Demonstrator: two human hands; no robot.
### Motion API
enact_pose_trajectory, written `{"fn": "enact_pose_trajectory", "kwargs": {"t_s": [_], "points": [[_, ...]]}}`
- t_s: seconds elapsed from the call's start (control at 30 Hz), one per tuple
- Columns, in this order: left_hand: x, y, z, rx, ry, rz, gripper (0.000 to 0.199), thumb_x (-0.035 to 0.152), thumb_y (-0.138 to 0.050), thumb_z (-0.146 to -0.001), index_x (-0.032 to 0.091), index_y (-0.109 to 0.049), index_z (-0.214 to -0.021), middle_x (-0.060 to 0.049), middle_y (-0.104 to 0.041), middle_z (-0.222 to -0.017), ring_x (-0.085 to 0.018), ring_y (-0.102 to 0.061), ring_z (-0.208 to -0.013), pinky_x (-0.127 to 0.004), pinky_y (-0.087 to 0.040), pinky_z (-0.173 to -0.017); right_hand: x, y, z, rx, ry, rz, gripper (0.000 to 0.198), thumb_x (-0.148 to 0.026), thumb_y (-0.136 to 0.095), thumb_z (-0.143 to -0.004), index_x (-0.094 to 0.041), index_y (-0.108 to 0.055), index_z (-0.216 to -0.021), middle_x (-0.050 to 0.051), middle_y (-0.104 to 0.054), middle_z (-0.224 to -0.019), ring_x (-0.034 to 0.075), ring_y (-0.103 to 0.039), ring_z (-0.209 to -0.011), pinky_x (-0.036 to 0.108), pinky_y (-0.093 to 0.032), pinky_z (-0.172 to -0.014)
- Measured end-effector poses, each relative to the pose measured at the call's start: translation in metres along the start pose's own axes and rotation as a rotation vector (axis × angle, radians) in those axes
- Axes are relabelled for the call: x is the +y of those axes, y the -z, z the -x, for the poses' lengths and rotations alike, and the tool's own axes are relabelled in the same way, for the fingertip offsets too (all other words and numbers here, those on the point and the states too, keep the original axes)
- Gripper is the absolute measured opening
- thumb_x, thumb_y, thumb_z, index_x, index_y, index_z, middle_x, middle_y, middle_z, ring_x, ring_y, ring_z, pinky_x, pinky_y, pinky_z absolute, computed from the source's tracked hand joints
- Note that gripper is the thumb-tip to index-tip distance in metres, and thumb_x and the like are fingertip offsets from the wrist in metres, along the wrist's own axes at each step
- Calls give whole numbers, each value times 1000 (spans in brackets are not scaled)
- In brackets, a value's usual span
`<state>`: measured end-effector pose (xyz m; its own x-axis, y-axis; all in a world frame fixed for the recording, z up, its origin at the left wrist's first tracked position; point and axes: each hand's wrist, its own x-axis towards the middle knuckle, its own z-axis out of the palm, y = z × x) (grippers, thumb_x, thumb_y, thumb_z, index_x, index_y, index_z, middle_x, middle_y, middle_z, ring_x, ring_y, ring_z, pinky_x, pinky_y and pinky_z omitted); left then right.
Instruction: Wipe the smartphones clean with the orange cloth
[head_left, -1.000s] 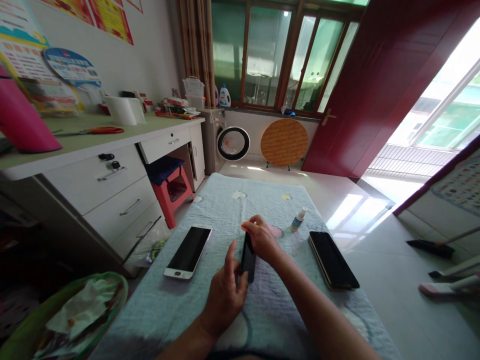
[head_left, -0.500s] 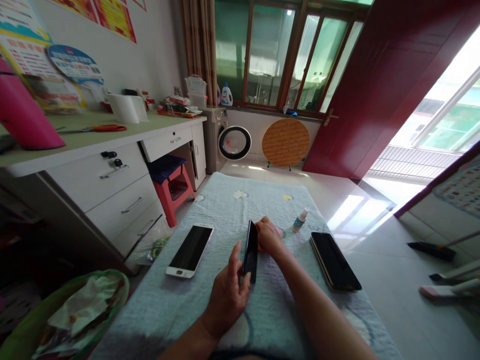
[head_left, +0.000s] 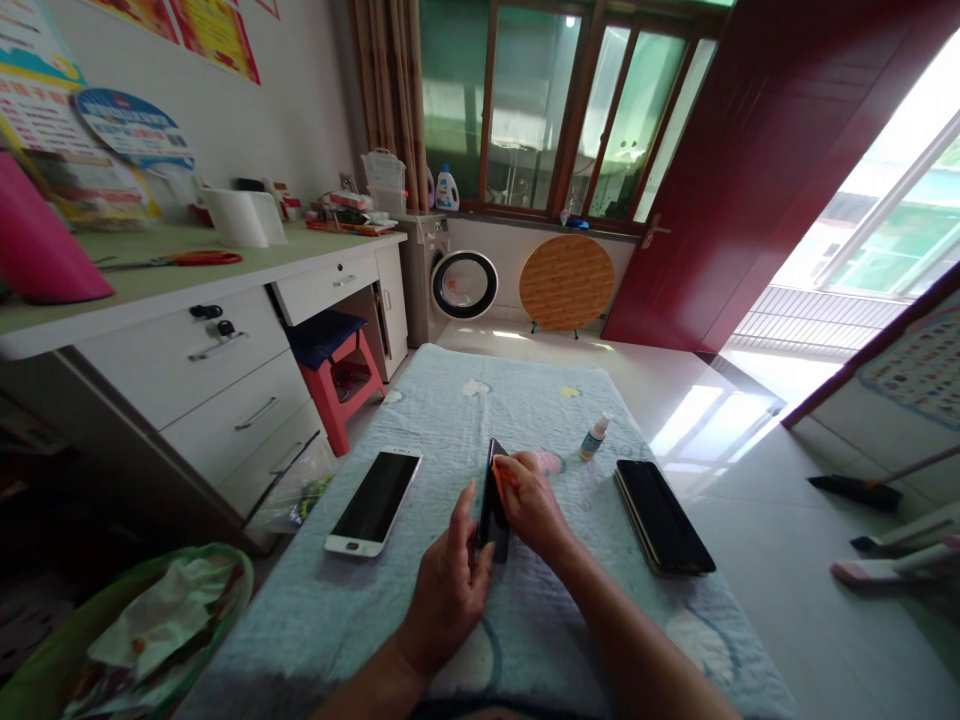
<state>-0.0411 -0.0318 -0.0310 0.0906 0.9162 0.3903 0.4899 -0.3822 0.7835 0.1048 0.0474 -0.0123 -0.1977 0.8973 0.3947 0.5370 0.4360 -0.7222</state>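
Tilted on its edge over the cloth, a dark smartphone (head_left: pixel 491 515) is gripped near its lower end by my left hand (head_left: pixel 448 585), thumb on one side and fingers on the other. My right hand (head_left: pixel 529 500) pinches an orange cloth (head_left: pixel 500 478) and presses it to the upper part of the phone's screen. A white smartphone (head_left: pixel 375 502) lies face up to the left. On the right rests a stack of dark phones (head_left: pixel 664 518), its top one screen up. A small spray bottle (head_left: pixel 594 437) stands upright beyond my right hand.
A pale blue quilted cloth (head_left: pixel 435 400) covers the table. Left of it stand a desk (head_left: pixel 217 370), a red stool (head_left: pixel 341 390) and a green waste basket (head_left: pixel 244 590). Farther back are a washing machine (head_left: pixel 424 265) with its door ajar and a round wooden tabletop (head_left: pixel 566 283).
My right hand has moved from the phone's far edge onto its screen, bringing the orange cloth into clearer view. My left hand keeps its hold. The whole view has shifted slightly.
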Motion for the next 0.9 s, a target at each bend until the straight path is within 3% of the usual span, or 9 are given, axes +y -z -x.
{"fn": "enact_pose_trajectory", "kwargs": {"t_s": [0.1, 0.27, 0.47, 0.7, 0.9], "points": [[0, 1, -1, -18, -57, -53, 61, 21, -42, -94, 18, -15, -150, -7, -66, -96, -21, -67, -80, -34, -53, -76, -12, 4, 12, -52, 78, -113, 26, -19, -45, -95, -22, -65, -112, 6, -55, -100, 15, -57, -89, 27, -48, -79], [-3, 2, -1, -28, -110, -68, 60, 19, -39, -95, 21, -14, -150, -13, -63, -119, -24, -66, -103, -37, -55, -84, -25, 8, 35, -120, 131, -178, 33, -11, -46, -91, -26, -67, -112, 5, -53, -105, 15, -57, -91, 28, -50, -82], [-8, 4, 1, -49, -208, -111, 63, 15, -45, -88, 19, -24, -147, -13, -59, -131, -24, -61, -115, -39, -51, -96, -29, 17, 58, -149, 153, -102, 37, -12, -44, -92, -28, -65, -119, 6, -53, -108, 17, -56, -99, 30, -49, -89], [-4, 11, -3, -112, -193, -22, 57, 7, -40, -77, 18, -51, -131, -9, -66, -119, -22, -63, -109, -35, -51, -96, -34, 24, 70, -155, 235, -1, 38, -14, -46, -94, -31, -64, -122, 6, -56, -113, 19, -56, -104, 31, -48, -91], [0, 17, -5, -139, -205, 35, 43, 15, -41, -87, 18, -57, -127, -8, -67, -110, -21, -64, -102, -34, -52, -91, -35, 26, 78, -168, 253, 40, 33, -12, -45, -93, -26, -68, -112, 7, -57, -113, 19, -56, -103, 31, -49, -90]]}}
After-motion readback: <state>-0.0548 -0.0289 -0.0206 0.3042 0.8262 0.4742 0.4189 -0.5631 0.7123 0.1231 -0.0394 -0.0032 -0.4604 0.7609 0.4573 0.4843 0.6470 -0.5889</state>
